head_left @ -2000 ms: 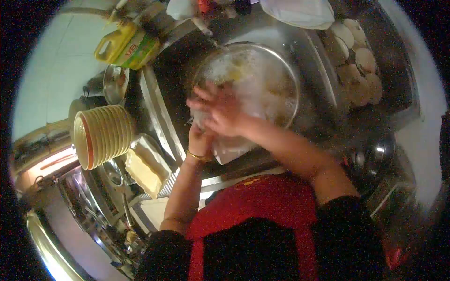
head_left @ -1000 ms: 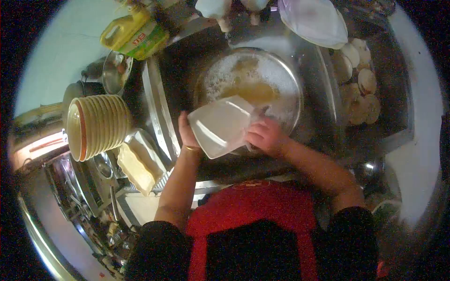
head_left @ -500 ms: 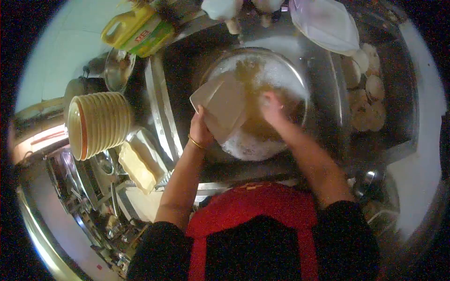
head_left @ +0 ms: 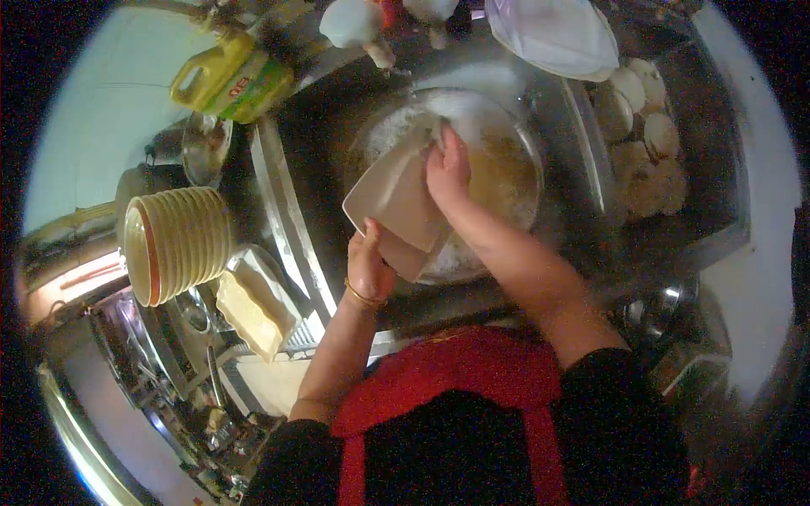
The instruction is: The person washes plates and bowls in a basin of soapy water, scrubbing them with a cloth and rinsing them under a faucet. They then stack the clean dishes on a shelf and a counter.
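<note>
A pale, angular dish (head_left: pixel 392 198) is tilted over a big round metal basin (head_left: pixel 541 181) of cloudy, foamy water. My left hand (head_left: pixel 369 263) grips its lower left edge, thumb on the upper face and fingers underneath. At the dish's upper right edge is my right hand (head_left: pixel 449 175), fingers closed together and pointing away from me. A small pale bit shows by those fingertips; I cannot tell what it is. The basin stands in a dark metal sink (head_left: pixel 321 135).
On the left are a stack of cream bowls (head_left: pixel 181 240), a yellow tub (head_left: pixel 253 312) and a yellow-green jug (head_left: pixel 232 83). White stacked dishes (head_left: pixel 553 38) sit at the back. Round pale dishes (head_left: pixel 661 135) lie in the right sink compartment, beyond a metal divider (head_left: pixel 591 143).
My right hand has come up from the foamy water and moved left to the dish's edge. My left hand still holds the dish, and the view has shifted slightly.
</note>
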### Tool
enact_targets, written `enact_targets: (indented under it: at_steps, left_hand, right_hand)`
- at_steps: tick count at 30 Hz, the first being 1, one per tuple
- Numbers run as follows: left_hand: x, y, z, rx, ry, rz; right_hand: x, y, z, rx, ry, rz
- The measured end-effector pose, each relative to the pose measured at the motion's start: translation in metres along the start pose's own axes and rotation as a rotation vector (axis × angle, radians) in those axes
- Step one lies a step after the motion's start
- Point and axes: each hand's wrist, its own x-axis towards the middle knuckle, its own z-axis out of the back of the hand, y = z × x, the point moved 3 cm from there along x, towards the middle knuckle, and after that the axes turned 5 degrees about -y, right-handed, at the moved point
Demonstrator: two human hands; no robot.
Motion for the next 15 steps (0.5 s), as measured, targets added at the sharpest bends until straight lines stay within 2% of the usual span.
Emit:
enact_targets:
  at_steps: [1,3,5,7,8,9,10,11,13,14,15]
  left_hand:
    - [0.002,-0.002,-0.002,0.012,0.008,-0.007]
    - [0.004,-0.01,-0.004,-0.043,0.011,0.025]
    - [0.012,-0.009,-0.001,-0.077,0.024,0.054]
    - [0.045,0.0,0.044,-0.12,0.093,0.063]
    - [0.022,-0.029,-0.005,-0.025,0.068,-0.014]
    - [0.028,-0.032,0.008,-0.073,0.033,-0.005]
    - [0.019,-0.044,0.001,0.052,0.017,-0.046]
    - [0.016,-0.05,0.0,0.071,0.055,-0.059]
    - [0.013,-0.057,0.014,0.101,-0.038,-0.108]
    - [0.01,-0.056,0.013,0.101,-0.031,-0.107]
    - [0.007,-0.058,0.015,0.155,-0.078,-0.148]
  right_hand:
    - [-0.003,0.004,0.0,-0.001,-0.008,0.005]
    - [-0.025,0.023,0.003,-0.102,0.103,0.365]
    - [-0.05,0.05,0.011,-0.064,0.167,0.56]
    - [-0.082,0.036,0.011,-0.012,0.312,0.82]
    - [-0.081,0.024,0.021,-0.05,0.279,0.823]
    - [-0.084,0.013,0.027,-0.076,0.435,0.913]
    - [-0.086,0.003,0.031,-0.096,0.603,0.993]
    - [-0.08,-0.006,0.04,-0.115,0.591,0.993]
    - [-0.059,-0.022,0.058,-0.352,0.618,0.802]
    - [-0.054,-0.022,0.064,-0.357,0.612,0.803]
    - [-0.043,-0.02,0.069,-0.368,0.726,0.401]
